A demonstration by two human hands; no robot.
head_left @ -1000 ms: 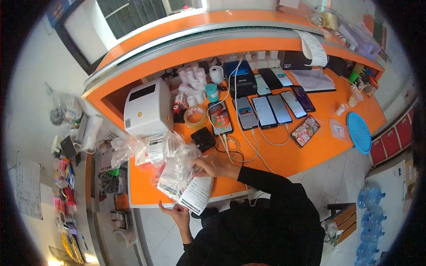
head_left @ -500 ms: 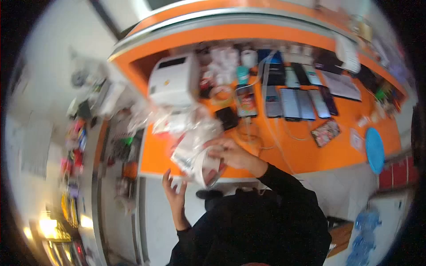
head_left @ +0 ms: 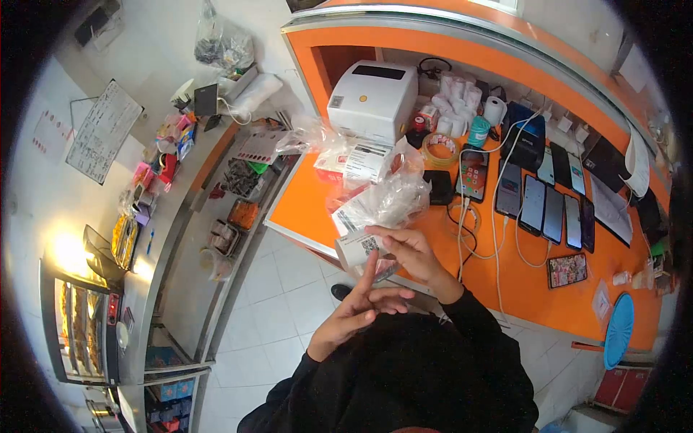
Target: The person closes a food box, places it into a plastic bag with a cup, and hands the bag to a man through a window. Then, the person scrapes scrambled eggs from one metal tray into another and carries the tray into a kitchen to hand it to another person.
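Note:
At the counter's front edge my right hand (head_left: 419, 258) grips a plastic-wrapped package (head_left: 351, 250) with a white label and a QR code facing up. My left hand (head_left: 359, 312) holds nothing; its fingers are apart, and the index fingertip is right at the label, below the QR code. Behind the package, a pile of clear plastic wrapping (head_left: 401, 198) and labelled packages (head_left: 366, 164) lies on the orange counter (head_left: 292, 206).
A white label printer (head_left: 372, 105) stands at the back of the counter beside paper rolls and a tape roll (head_left: 440, 149). Several phones, among them a charging phone (head_left: 473, 173), lie to the right with white cables. A blue lid (head_left: 619, 330) is at the far right.
The view has swung left and sharpened. My left hand has moved from beside the package up to its label, index finger extended. My right hand still holds the package.

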